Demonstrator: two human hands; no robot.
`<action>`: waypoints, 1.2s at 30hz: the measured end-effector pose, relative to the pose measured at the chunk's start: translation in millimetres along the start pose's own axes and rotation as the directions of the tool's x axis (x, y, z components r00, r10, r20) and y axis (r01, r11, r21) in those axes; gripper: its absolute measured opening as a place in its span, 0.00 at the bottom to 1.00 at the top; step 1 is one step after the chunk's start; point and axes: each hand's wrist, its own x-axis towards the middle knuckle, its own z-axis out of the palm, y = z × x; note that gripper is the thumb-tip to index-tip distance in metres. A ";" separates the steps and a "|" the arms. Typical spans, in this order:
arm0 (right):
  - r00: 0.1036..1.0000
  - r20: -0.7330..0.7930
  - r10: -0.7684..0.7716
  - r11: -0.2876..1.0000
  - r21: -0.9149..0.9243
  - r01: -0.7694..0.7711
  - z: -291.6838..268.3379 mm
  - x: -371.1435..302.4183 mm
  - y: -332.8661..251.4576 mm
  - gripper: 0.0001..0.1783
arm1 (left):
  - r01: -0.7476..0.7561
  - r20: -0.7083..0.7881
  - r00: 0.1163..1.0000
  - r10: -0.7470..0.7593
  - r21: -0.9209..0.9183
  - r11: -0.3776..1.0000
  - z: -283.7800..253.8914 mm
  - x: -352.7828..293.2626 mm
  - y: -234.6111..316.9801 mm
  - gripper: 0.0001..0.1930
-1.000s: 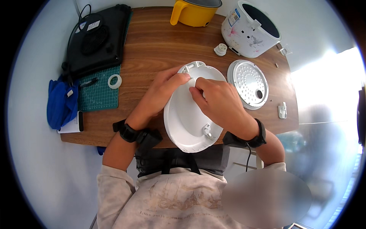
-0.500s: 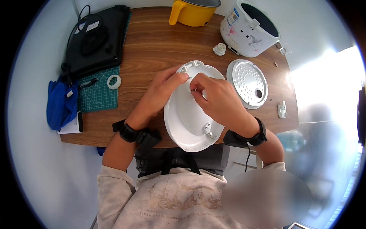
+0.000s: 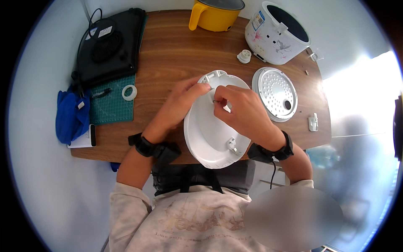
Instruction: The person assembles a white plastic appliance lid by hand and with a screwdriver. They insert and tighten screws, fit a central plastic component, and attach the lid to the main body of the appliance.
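A white oval rice cooker lid (image 3: 198, 136) lies tilted in front of me, its hollow inside facing up. My left hand (image 3: 184, 100) grips its far left rim, the thumb resting on the inside near the hinge end. Inside the lid, my right hand (image 3: 242, 110) is closed in a pinch on a small thin dark metal piece (image 3: 216, 101); its kind is too small to tell, and the fingers partly hide it. A small white latch fitting (image 3: 231, 145) sits at the lid's near end.
Right of the lid lies a round perforated inner plate (image 3: 275, 93). Beyond are a white cap (image 3: 244, 56), the flowered cooker body (image 3: 268, 44) and a yellow pot (image 3: 215, 17). A white clip (image 3: 313, 122) lies far right. Leftward are a tape roll (image 3: 129, 92), cutting mat (image 3: 113, 110) and black appliance (image 3: 107, 50).
The whole view has shifted slightly. My right hand's knuckles have dipped a little toward me over the lid, still pinching. My left hand keeps its hold on the rim.
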 end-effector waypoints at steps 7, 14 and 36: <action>0.990 -0.044 0.133 0.984 -0.114 -0.137 -21.1 5.2 3.4 0.05 | 0.061 -0.043 0.997 -0.061 -0.016 0.998 -9.6 5.6 0.5 0.21; 0.889 0.093 0.449 0.874 -0.251 -0.415 -28.7 24.0 87.8 0.13 | 0.118 -0.097 0.989 -0.114 0.038 0.992 -23.6 15.6 -6.6 0.20; 0.825 0.143 0.546 0.821 0.105 -0.562 -59.4 -75.2 64.7 0.14 | 0.139 -0.262 0.957 -0.129 0.020 0.990 -37.2 29.0 -9.7 0.20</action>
